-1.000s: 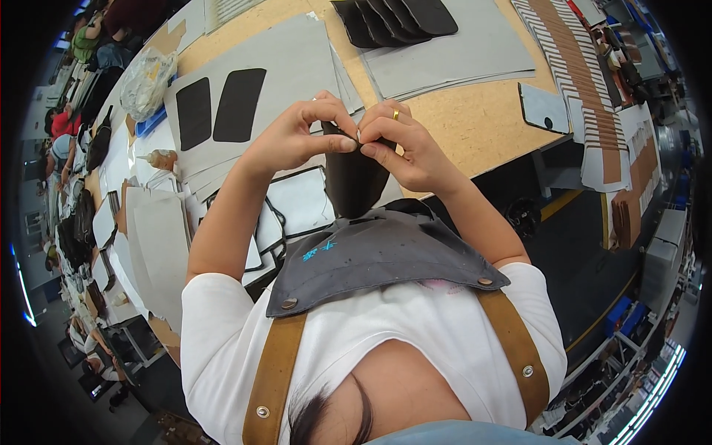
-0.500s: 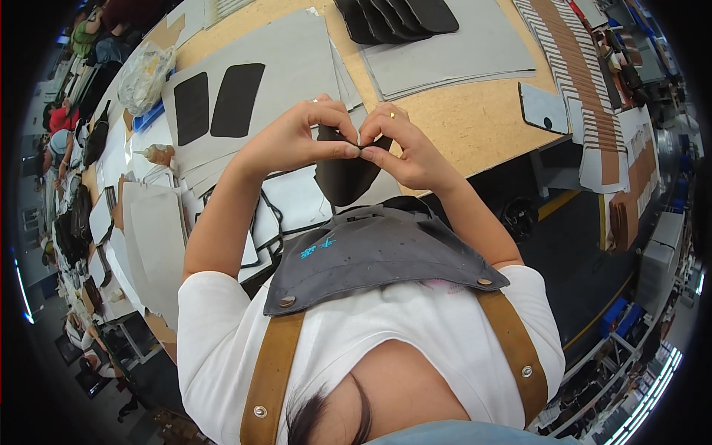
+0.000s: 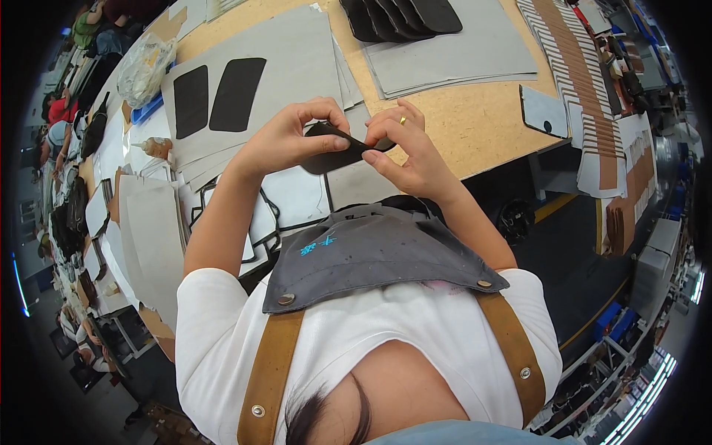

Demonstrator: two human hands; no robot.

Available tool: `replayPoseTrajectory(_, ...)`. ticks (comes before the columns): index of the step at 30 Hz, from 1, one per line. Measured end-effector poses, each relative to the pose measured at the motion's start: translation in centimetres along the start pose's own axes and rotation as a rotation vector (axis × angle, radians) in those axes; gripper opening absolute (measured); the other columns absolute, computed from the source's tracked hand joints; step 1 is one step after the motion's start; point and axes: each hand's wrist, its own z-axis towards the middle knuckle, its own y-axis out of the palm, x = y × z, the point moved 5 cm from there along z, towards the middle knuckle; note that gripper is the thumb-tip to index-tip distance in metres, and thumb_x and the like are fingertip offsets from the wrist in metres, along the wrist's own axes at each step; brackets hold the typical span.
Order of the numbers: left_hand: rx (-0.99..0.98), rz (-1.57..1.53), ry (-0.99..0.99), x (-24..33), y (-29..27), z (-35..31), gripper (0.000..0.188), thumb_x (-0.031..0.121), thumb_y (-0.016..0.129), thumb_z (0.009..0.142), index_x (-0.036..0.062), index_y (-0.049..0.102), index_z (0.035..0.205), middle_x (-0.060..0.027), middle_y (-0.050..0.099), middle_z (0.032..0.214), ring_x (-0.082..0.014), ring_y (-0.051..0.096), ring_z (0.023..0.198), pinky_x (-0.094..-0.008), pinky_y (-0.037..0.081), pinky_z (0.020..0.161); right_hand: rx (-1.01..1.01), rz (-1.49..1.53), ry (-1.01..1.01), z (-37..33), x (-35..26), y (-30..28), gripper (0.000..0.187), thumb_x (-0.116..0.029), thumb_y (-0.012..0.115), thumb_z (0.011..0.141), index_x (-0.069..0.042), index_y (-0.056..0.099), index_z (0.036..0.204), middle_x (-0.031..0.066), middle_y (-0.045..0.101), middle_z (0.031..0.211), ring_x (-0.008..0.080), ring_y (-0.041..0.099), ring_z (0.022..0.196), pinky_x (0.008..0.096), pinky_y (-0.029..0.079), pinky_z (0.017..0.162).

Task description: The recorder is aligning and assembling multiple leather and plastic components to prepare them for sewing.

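A black, flexible flat piece (image 3: 323, 162) is held up in front of my apron, above the near edge of the worktable. My left hand (image 3: 300, 135) pinches it from the left, thumb on the side toward me. On its right edge, my right hand (image 3: 406, 152), with a ring on one finger, grips it between thumb and forefinger. The piece bends where the two hands meet, and its far part is hidden behind my fingers. Two similar black rounded panels, a narrower one (image 3: 191, 102) and a wider one (image 3: 237, 94), lie on a grey sheet (image 3: 289, 55) beyond my left hand.
Several black panels (image 3: 400, 18) lie overlapped on grey sheets (image 3: 452, 63) at the far side. White black-edged pieces (image 3: 297, 196) lie below my left forearm. A small bottle (image 3: 156, 147) and a plastic bag (image 3: 145, 70) stand left. Striped strips (image 3: 593, 111) line the right.
The black piece has tilted flatter, so its lower edge hangs less far down. My right-hand fingers have spread and shifted slightly right, while the left hand keeps its pinch.
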Motion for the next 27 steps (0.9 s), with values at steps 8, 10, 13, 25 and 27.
replayPoseTrajectory(8,0.048,0.046,0.034,0.3,0.6,0.3,0.013,0.014,0.069,0.076,0.0052,0.063,0.084,-0.0007,0.054,0.082,-0.0120,0.051,0.083,-0.0258,0.039,0.079,0.089,0.010,-0.030,0.5,0.2,0.5,0.005,-0.012,0.062,0.078,-0.010,0.057,0.079,-0.0009,0.054,0.079,0.0158,0.051,0.091,0.0424,0.020,0.102)
replayPoseTrajectory(10,0.040,-0.072,0.020,-0.1,0.7,0.4,0.013,0.014,0.069,0.076,0.0053,0.063,0.083,0.0000,0.054,0.082,-0.0109,0.051,0.082,-0.0248,0.039,0.077,0.113,0.034,-0.040,0.6,0.0,0.5,0.005,-0.011,0.062,0.077,-0.009,0.057,0.078,-0.0008,0.054,0.079,0.0157,0.052,0.091,0.0422,0.021,0.102)
replayPoseTrajectory(13,0.043,-0.251,-0.037,-0.7,0.8,0.3,0.012,0.014,0.069,0.076,0.0053,0.063,0.082,0.0008,0.055,0.082,-0.0099,0.051,0.082,-0.0248,0.039,0.077,0.137,0.003,-0.102,0.7,-0.7,0.4,0.008,-0.005,0.061,0.075,-0.010,0.056,0.076,-0.0013,0.055,0.082,0.0143,0.054,0.090,0.0424,0.021,0.104)
replayPoseTrajectory(25,0.021,-0.339,-0.082,-2.9,-1.0,2.3,0.026,0.021,0.065,0.082,0.0043,0.059,0.101,-0.0025,0.059,0.096,-0.0074,0.052,0.093,-0.0215,0.038,0.085,0.077,0.004,0.141,-0.7,1.4,-0.4,0.008,-0.009,0.061,0.080,-0.005,0.057,0.085,0.0017,0.057,0.082,0.0160,0.053,0.079,0.0312,0.036,0.088)
replayPoseTrajectory(27,0.203,-0.145,-0.039,-3.2,-2.2,2.6,0.033,0.023,0.050,0.092,0.0032,0.051,0.118,-0.0062,0.051,0.120,-0.0156,0.044,0.114,-0.0285,0.029,0.100,0.124,0.100,0.269,-1.4,3.4,-1.0,0.008,-0.010,0.060,0.081,-0.004,0.057,0.086,0.0009,0.057,0.083,0.0134,0.051,0.078,0.0279,0.037,0.083)
